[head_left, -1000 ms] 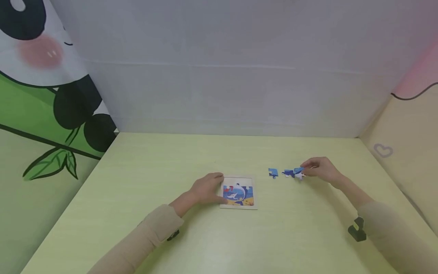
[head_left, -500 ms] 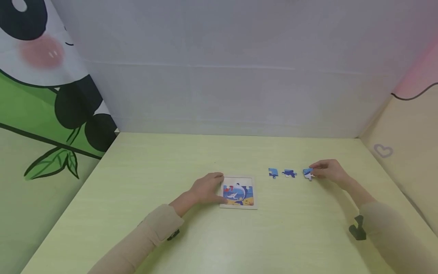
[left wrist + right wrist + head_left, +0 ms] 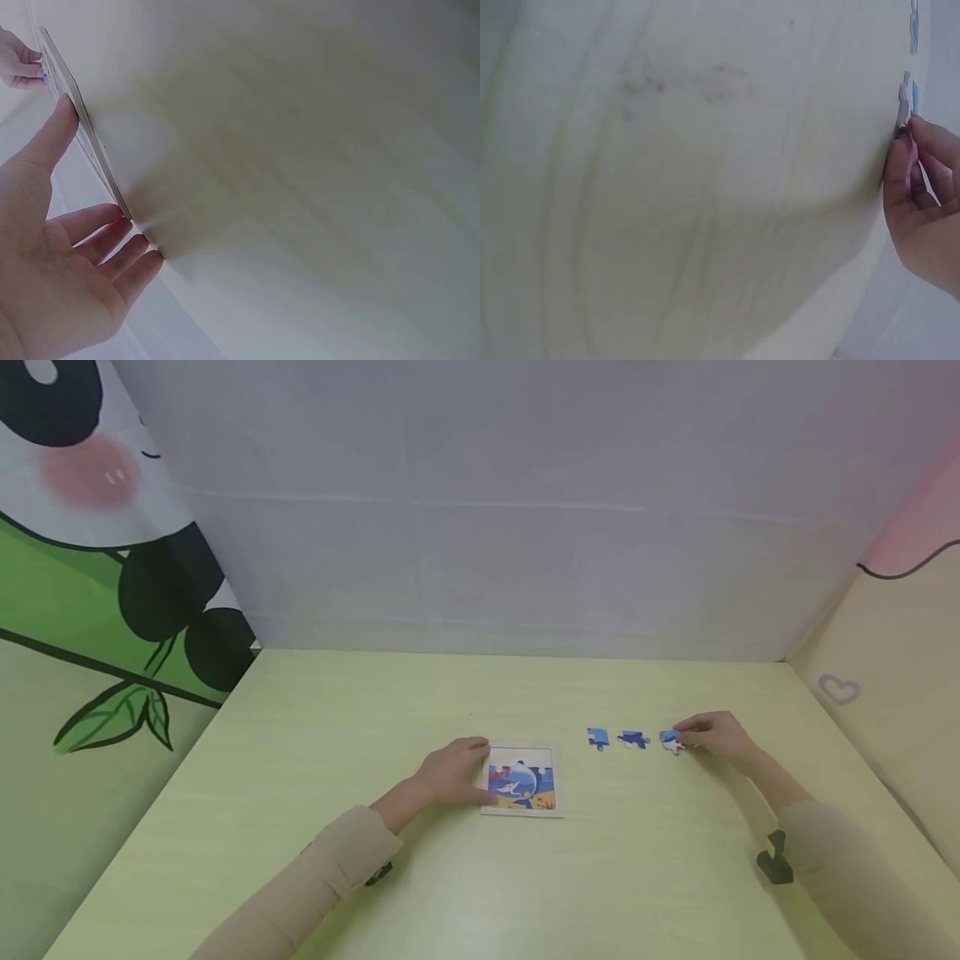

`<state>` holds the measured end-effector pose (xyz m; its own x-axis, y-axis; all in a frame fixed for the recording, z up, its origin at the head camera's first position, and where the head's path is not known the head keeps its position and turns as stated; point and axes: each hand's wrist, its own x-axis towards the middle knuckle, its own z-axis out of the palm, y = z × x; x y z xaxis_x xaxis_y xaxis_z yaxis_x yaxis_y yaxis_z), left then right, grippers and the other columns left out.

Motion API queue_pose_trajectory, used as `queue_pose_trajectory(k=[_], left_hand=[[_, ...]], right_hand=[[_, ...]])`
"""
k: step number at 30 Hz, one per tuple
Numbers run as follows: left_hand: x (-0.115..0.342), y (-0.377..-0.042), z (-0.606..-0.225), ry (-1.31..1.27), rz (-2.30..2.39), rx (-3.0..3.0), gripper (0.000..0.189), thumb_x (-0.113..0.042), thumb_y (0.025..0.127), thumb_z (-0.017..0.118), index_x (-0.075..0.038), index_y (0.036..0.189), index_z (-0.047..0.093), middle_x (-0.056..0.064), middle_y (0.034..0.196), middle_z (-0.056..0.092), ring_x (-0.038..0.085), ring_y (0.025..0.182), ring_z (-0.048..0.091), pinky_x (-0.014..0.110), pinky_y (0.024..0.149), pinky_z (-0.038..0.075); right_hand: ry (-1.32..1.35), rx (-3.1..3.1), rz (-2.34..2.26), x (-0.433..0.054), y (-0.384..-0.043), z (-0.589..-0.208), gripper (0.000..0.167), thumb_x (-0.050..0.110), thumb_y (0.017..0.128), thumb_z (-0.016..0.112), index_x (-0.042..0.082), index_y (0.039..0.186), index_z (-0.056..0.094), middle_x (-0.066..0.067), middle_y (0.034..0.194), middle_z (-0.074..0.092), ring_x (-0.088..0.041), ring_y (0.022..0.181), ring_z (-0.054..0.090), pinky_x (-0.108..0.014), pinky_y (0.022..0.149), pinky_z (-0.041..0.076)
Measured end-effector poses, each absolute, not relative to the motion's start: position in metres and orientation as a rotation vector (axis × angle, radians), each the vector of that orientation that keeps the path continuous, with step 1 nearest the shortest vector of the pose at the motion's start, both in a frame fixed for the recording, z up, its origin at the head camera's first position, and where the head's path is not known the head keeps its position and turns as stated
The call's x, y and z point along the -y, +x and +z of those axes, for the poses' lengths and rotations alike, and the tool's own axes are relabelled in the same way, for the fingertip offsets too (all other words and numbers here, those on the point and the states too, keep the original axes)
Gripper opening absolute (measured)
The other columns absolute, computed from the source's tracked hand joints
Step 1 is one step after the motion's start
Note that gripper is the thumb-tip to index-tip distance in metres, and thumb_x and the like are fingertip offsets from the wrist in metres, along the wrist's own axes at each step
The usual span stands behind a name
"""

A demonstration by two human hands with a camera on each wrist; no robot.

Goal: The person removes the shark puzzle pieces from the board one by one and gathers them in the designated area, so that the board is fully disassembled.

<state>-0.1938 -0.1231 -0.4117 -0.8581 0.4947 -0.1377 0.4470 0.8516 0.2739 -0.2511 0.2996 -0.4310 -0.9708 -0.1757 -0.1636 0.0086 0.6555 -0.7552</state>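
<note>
On the table lies a small wooden jigsaw puzzle board (image 3: 525, 815) with a whale picture; its top strip shows bare backing. My left hand (image 3: 453, 772) holds the board at its left side, thumb over the lower left corner and fingers at the upper left. In the left wrist view, the thumb and index finger of my left hand (image 3: 71, 247) span the board's edge (image 3: 97, 154). To the right, my right hand (image 3: 716, 734) pinches a blue and white puzzle piece (image 3: 670, 742) between thumb and fingers. The same piece (image 3: 905, 101) shows in the right wrist view, partly hidden by the fingertips.
Two loose puzzle pieces lie between the board and my right hand: a light blue one (image 3: 597, 737) and a dark blue one (image 3: 633, 740). A grey-white wall (image 3: 525, 585) closes off the table's far edge; printed panels stand left and right.
My right hand has carried its puzzle piece rightward, away from the dark blue piece, then slightly back left. The left hand and the board have stayed in place.
</note>
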Motion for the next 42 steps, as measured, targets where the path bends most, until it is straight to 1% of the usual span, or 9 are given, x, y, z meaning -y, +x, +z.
queue_pose_trajectory(k=[9,15,18,21,28,31,37,42], left_hand=[[0.122,-0.194,-0.413,0.728,0.349,-2.824,0.084,-0.05,0.071,0.071,0.0,0.132,0.043,0.011,0.139,0.04,0.027,0.128,0.035,0.039,0.104,0.033],[0.121,-0.193,-0.412,0.725,0.342,-2.822,0.083,-0.05,0.071,0.071,-0.001,0.132,0.044,0.011,0.139,0.04,0.026,0.128,0.036,0.039,0.103,0.034],[0.121,-0.193,-0.412,0.719,0.343,-2.819,0.083,-0.05,0.071,0.071,-0.001,0.132,0.043,0.011,0.139,0.04,0.027,0.128,0.035,0.039,0.103,0.033],[0.121,-0.193,-0.412,0.718,0.345,-2.818,0.083,-0.051,0.071,0.071,-0.001,0.132,0.044,0.011,0.139,0.04,0.027,0.128,0.035,0.039,0.103,0.033],[0.121,-0.194,-0.413,0.718,0.336,-2.82,0.083,-0.051,0.071,0.07,-0.002,0.133,0.043,0.01,0.139,0.04,0.026,0.128,0.035,0.039,0.103,0.033],[0.121,-0.194,-0.414,0.719,0.337,-2.823,0.083,-0.051,0.071,0.07,-0.002,0.133,0.044,0.01,0.139,0.04,0.026,0.128,0.035,0.04,0.103,0.034],[0.121,-0.194,-0.413,0.711,0.332,-2.826,0.084,-0.051,0.071,0.071,-0.002,0.133,0.044,0.01,0.139,0.039,0.026,0.128,0.035,0.04,0.103,0.033],[0.121,-0.193,-0.41,0.694,0.33,-2.821,0.083,-0.05,0.071,0.071,-0.001,0.133,0.043,0.01,0.14,0.038,0.026,0.129,0.034,0.04,0.103,0.033]], right_hand=[[-0.11,-2.623,-1.201,-0.301,-0.253,-0.431,0.032,0.012,0.086,0.061,-0.011,0.108,0.059,-0.011,0.094,0.064,-0.009,0.066,0.051,-0.021,0.057,0.047],[-0.096,-2.63,-1.184,-0.301,-0.252,-0.43,0.032,0.012,0.085,0.061,-0.011,0.108,0.059,-0.01,0.092,0.063,-0.011,0.066,0.049,-0.022,0.055,0.044],[-0.104,-2.637,-1.178,-0.301,-0.252,-0.43,0.032,0.012,0.085,0.062,-0.011,0.108,0.059,-0.01,0.092,0.063,-0.011,0.066,0.049,-0.021,0.056,0.045],[-0.106,-2.634,-1.18,-0.301,-0.251,-0.429,0.033,0.012,0.085,0.062,-0.011,0.108,0.059,-0.011,0.092,0.063,-0.011,0.066,0.05,-0.022,0.057,0.046],[-0.102,-2.629,-1.165,-0.301,-0.253,-0.427,0.036,0.014,0.085,0.063,-0.011,0.111,0.057,-0.021,0.102,0.062,-0.011,0.072,0.055,-0.022,0.061,0.049],[-0.133,-2.646,-1.148,-0.298,-0.253,-0.423,0.036,0.013,0.085,0.062,-0.01,0.112,0.057,-0.022,0.103,0.062,-0.012,0.075,0.057,-0.023,0.063,0.05],[-0.226,-2.636,-1.157,-0.276,-0.25,-0.407,0.036,0.016,0.086,0.062,-0.01,0.111,0.057,-0.016,0.098,0.063,-0.017,0.076,0.058,-0.027,0.067,0.052],[-0.33,-2.577,-1.246,-0.246,-0.249,-0.403,0.034,0.014,0.085,0.063,-0.009,0.109,0.058,-0.015,0.093,0.064,-0.024,0.077,0.061,-0.032,0.068,0.054]])
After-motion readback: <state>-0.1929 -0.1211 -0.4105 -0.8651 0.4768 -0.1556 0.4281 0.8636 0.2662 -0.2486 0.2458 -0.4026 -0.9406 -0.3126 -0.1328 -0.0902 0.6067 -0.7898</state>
